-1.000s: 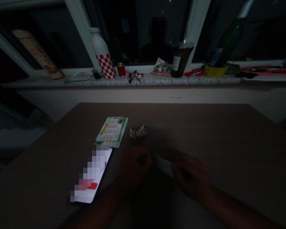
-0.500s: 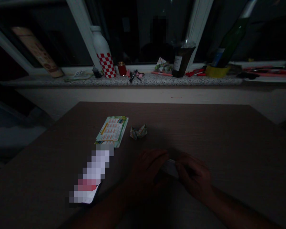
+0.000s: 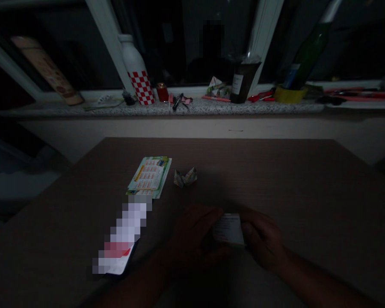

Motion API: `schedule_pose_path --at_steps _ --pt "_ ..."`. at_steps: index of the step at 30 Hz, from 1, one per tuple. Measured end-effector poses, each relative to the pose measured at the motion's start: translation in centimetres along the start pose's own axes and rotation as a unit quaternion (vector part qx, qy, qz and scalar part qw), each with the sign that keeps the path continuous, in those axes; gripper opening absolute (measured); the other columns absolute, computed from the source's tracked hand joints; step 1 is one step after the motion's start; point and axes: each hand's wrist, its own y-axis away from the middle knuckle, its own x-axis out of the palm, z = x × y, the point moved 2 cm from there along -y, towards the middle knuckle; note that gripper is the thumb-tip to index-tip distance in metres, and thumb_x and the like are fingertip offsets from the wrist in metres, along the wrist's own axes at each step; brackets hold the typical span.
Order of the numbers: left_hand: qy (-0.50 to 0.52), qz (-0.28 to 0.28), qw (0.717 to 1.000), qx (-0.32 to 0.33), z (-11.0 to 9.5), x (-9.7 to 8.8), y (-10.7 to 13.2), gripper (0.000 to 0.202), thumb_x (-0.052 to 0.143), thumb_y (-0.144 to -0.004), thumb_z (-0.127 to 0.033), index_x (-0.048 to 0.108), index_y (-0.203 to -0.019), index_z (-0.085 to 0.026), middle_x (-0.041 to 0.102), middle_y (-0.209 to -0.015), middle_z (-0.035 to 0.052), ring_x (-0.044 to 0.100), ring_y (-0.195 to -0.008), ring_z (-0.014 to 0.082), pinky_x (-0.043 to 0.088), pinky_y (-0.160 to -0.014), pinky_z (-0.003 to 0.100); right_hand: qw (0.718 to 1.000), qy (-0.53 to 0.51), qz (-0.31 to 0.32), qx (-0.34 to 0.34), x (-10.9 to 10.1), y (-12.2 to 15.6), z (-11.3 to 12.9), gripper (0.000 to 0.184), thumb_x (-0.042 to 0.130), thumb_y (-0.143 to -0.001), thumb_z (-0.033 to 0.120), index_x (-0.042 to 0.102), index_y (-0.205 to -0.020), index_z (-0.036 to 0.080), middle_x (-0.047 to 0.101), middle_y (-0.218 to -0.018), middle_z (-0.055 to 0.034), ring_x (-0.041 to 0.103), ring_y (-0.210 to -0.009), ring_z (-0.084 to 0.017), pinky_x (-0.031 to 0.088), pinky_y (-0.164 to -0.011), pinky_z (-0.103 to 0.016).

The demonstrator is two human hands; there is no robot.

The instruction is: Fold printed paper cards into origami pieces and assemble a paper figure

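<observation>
Between my hands is a small printed sheet of paper, pale with lines of text on the side facing me. My left hand grips its left edge, with thumb below and fingers above. The right edge is pinched by my right hand. Dim light hides the exact finger contact. Beyond my left hand stands a small folded paper piece with two raised points. To its left lies a stack of printed calendar cards.
A lit phone, its screen blurred out, lies on the wooden table left of my hands. Along the windowsill stand a red-checked white bottle, a dark cup, a green bottle and yellow tape.
The paper has tilted up toward me, so more of its printed face shows between my hands. Both hands stay in nearly the same place. The view has shifted slightly.
</observation>
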Motion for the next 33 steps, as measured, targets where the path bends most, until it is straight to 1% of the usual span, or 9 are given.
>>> schedule_pose_path --at_steps 5,10,16,19,21,23,26,29,33 --pt "0.020 0.006 0.999 -0.025 0.3 0.0 0.1 0.061 0.064 -0.080 -0.042 0.038 -0.131 -0.022 0.059 -0.118 0.0115 0.056 -0.106 0.0259 0.048 -0.089 0.042 0.999 0.015 -0.006 0.033 0.1 0.0 -0.3 0.017 0.041 -0.090 0.017 0.058 -0.092 0.021 0.061 -0.070 -0.0023 0.060 -0.062 -0.015 0.048 -0.055 -0.025" --pt "0.028 0.013 0.999 -0.033 0.5 -0.1 0.2 0.054 0.062 -0.082 -0.039 0.041 -0.129 -0.021 0.058 -0.118 0.0105 0.055 -0.106 0.0242 0.049 -0.088 0.040 0.996 0.043 -0.026 0.072 0.4 0.3 -1.1 0.027 0.050 -0.085 0.012 0.055 -0.110 0.020 0.068 -0.085 -0.0053 0.066 -0.073 -0.016 0.053 -0.062 -0.025" --pt "-0.003 -0.059 0.996 -0.069 1.0 -0.1 0.0 0.034 0.057 -0.085 -0.030 0.051 -0.117 -0.019 0.059 -0.111 0.0102 0.055 -0.103 0.0239 0.047 -0.088 0.042 0.993 0.089 -0.026 0.067 0.8 -0.3 -1.3 0.008 0.058 -0.083 0.014 0.064 -0.085 0.019 0.063 -0.069 -0.0021 0.060 -0.060 -0.014 0.046 -0.053 -0.024" --pt "-0.042 -0.114 0.988 -0.093 1.0 -0.3 0.0 0.044 0.060 -0.083 -0.029 0.046 -0.123 -0.019 0.053 -0.119 0.0127 0.050 -0.112 0.0265 0.045 -0.093 0.045 0.988 0.100 -0.039 0.108 0.8 -0.5 -1.6 0.011 0.060 -0.085 0.020 0.063 -0.075 0.018 0.059 -0.064 -0.0008 0.056 -0.056 -0.013 0.043 -0.051 -0.023" --pt "-0.061 -0.125 0.988 -0.061 0.6 -0.5 -0.2 0.050 0.063 -0.080 -0.028 0.043 -0.125 -0.019 0.051 -0.122 0.0139 0.049 -0.115 0.0274 0.044 -0.094 0.045 0.985 0.101 -0.041 0.135 0.9 -0.4 -1.9 0.015 0.059 -0.085 0.023 0.062 -0.071 0.018 0.059 -0.062 -0.0005 0.056 -0.055 -0.013 0.042 -0.050 -0.023" --pt "-0.074 -0.101 0.992 -0.003 -0.2 -0.5 -0.3 0.049 0.066 -0.078 -0.029 0.046 -0.121 -0.018 0.052 -0.121 0.0138 0.049 -0.114 0.0276 0.043 -0.094 0.045 0.982 0.102 -0.044 0.156 0.9 -0.3 -2.2 0.018 0.059 -0.086 0.025 0.062 -0.070 0.018 0.059 -0.062 -0.0003 0.055 -0.054 -0.013 0.042 -0.049 -0.023" --pt "-0.059 -0.039 0.997 0.040 -0.9 -0.2 -0.6 0.041 0.065 -0.079 -0.032 0.051 -0.115 -0.017 0.057 -0.115 0.0120 0.052 -0.109 0.0259 0.041 -0.094 0.044 0.978 0.106 -0.049 0.170 0.9 -0.1 -2.5 0.022 0.059 -0.086 0.027 0.061 -0.066 0.018 0.057 -0.059 0.0005 0.053 -0.052 -0.012 0.040 -0.049 -0.023" --pt "-0.047 0.020 0.998 0.022 -0.5 0.6 -0.7 0.030 0.062 -0.082 -0.028 0.055 -0.110 -0.017 0.060 -0.112 0.0103 0.054 -0.106 0.0241 0.041 -0.094 0.043 0.978 0.112 -0.039 0.170 1.0 0.0 -2.7 0.025 0.058 -0.086 0.027 0.058 -0.063 0.018 0.055 -0.057 0.0009 0.052 -0.051 -0.012 0.040 -0.050 -0.025" --pt "-0.039 0.036 0.999 0.003 0.7 1.6 -0.3 0.019 0.056 -0.082 -0.014 0.059 -0.100 -0.019 0.060 -0.112 0.0080 0.055 -0.105 0.0219 0.045 -0.089 0.038 0.979 0.138 -0.017 0.147 1.0 -0.3 -2.9 0.020 0.059 -0.085 0.025 0.058 -0.066 0.019 0.057 -0.063 -0.0010 0.056 -0.061 -0.016 0.043 -0.057 -0.028"
